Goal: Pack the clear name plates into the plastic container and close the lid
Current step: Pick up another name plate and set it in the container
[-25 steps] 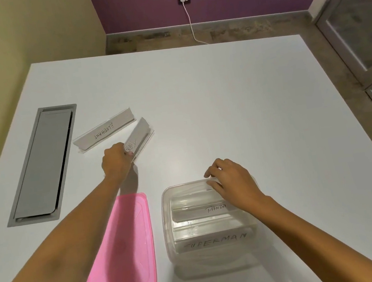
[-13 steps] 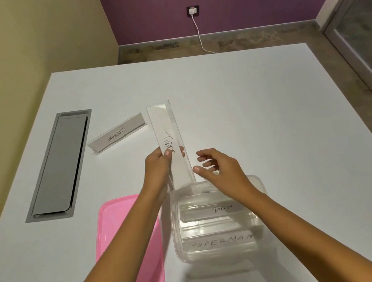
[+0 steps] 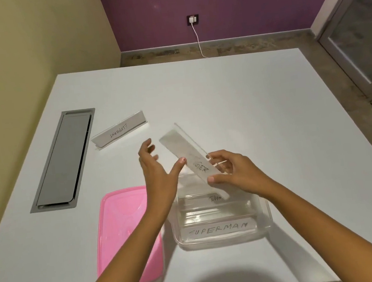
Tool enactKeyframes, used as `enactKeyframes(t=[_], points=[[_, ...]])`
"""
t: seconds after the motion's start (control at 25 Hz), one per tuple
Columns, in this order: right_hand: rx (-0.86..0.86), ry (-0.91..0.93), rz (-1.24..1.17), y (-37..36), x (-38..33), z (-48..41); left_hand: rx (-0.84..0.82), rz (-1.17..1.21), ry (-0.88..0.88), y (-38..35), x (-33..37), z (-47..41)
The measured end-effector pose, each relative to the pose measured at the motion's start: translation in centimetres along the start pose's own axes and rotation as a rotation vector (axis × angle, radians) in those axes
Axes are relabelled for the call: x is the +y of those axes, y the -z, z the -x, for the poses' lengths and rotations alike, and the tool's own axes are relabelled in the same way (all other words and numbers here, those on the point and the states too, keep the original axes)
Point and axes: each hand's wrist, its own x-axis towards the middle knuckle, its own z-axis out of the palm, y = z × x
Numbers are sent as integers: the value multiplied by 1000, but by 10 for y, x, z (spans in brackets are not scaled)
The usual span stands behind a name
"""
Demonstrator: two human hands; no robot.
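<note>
Clear acrylic, the TIGER name plate (image 3: 188, 150) hangs tilted over the far rim of the plastic container (image 3: 266, 213), pinched at its near end by the right hand (image 3: 236, 174). The left hand (image 3: 158, 168) is spread wide beside it, holding nothing; whether its thumb touches the plate I cannot tell. The SUPERMAN plate (image 3: 218, 229) and PANDA plate (image 3: 202, 200) lie inside; the ELEPHANT plate (image 3: 120, 131) is out on the worktop (image 3: 247, 109). Held by one end, the long plate could swing, catch the rim, or settle crooked and stop the pink lid (image 3: 122, 220) seating.
</note>
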Motion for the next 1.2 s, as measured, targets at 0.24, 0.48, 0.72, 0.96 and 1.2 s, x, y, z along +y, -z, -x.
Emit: enactKeyframes(t=[0.24,0.48,0.72,0.96,1.2], points=[[-187,-40,312,22,22,25,-284,-586,-392,26,-25,23],[-354,-66,489,17,41,32,-397,-713,-377,20,-55,60],[-411,-98,528,-10,61,33,-418,-1015,-289,15,-75,73],[-398,-70,603,-22,75,32,-552,-1146,-190,9,-80,59],[-391,-66,653,-27,79,32,-624,-1228,-152,1,-82,55]])
